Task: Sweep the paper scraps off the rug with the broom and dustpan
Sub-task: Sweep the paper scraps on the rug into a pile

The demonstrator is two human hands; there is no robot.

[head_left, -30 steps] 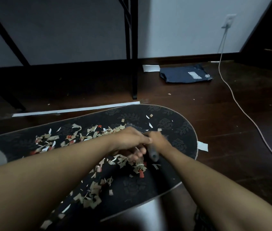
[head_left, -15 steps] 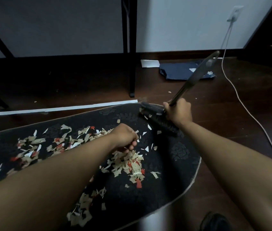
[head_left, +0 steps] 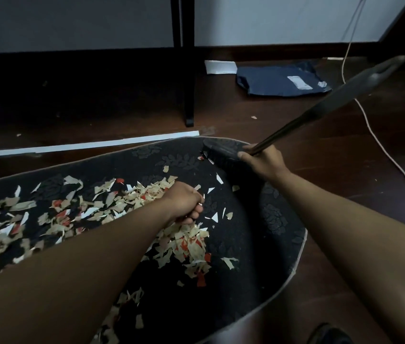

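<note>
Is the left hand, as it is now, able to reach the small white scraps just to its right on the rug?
Probably yes: the left hand rests beside the white scraps on the rug, nothing between. Its fingers are curled, whether around something I cannot tell.

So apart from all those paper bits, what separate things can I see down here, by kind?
Rugs: 1
Brooms: 1
Hands: 2, left, right
Blue bags: 1
Cords: 1
White strips: 1
Total: 7
No dustpan shows.
</note>
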